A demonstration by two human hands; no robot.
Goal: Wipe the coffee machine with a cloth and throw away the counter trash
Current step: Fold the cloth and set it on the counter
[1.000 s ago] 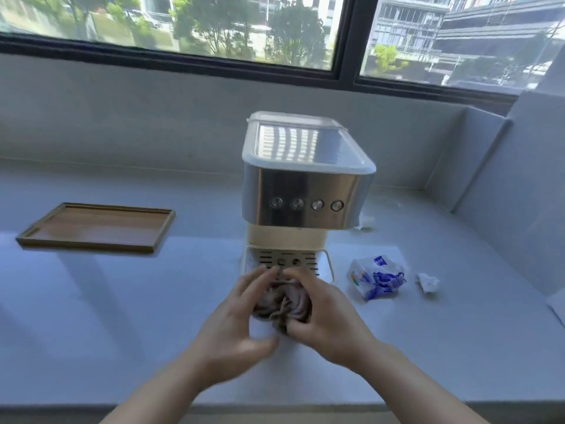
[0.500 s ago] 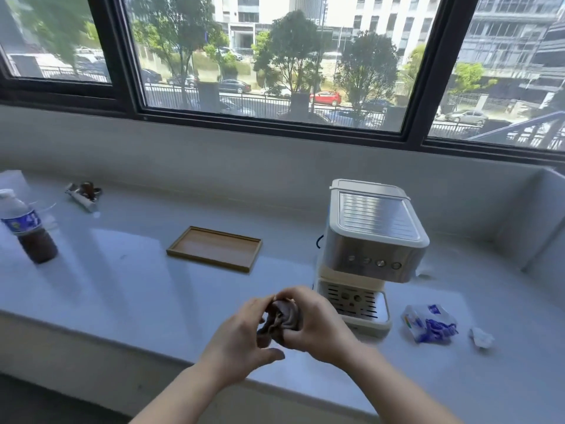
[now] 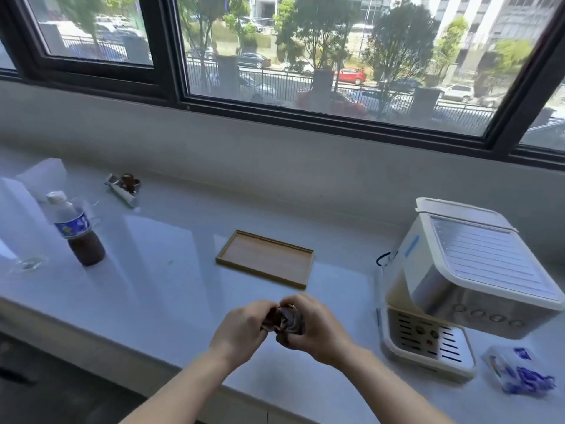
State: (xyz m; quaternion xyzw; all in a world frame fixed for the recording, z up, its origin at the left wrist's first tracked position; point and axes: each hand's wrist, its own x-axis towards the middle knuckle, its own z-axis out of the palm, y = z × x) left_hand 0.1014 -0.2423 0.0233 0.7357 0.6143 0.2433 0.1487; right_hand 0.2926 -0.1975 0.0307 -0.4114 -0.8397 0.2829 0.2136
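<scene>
A bunched brown-grey cloth (image 3: 287, 321) is held between both hands above the counter's front part. My left hand (image 3: 241, 330) pinches its left side and my right hand (image 3: 318, 328) wraps round its right side. The coffee machine (image 3: 467, 286), cream and steel with a drip grille, stands on the counter to the right of my hands, apart from them. A crumpled blue-and-white wrapper (image 3: 516, 373) lies on the counter right of the machine's base.
A wooden tray (image 3: 265, 258) sits mid-counter behind my hands. At the left stand a bottle of dark drink (image 3: 78, 232), a clear glass (image 3: 26, 264) and white paper (image 3: 18, 203). A small tube and dark object (image 3: 123, 186) lie near the wall. A window runs along the back.
The view has swung left and pulled back, so the machine now sits at the right and the bottle has come into view. Both hands still hold the cloth, now left of the machine.
</scene>
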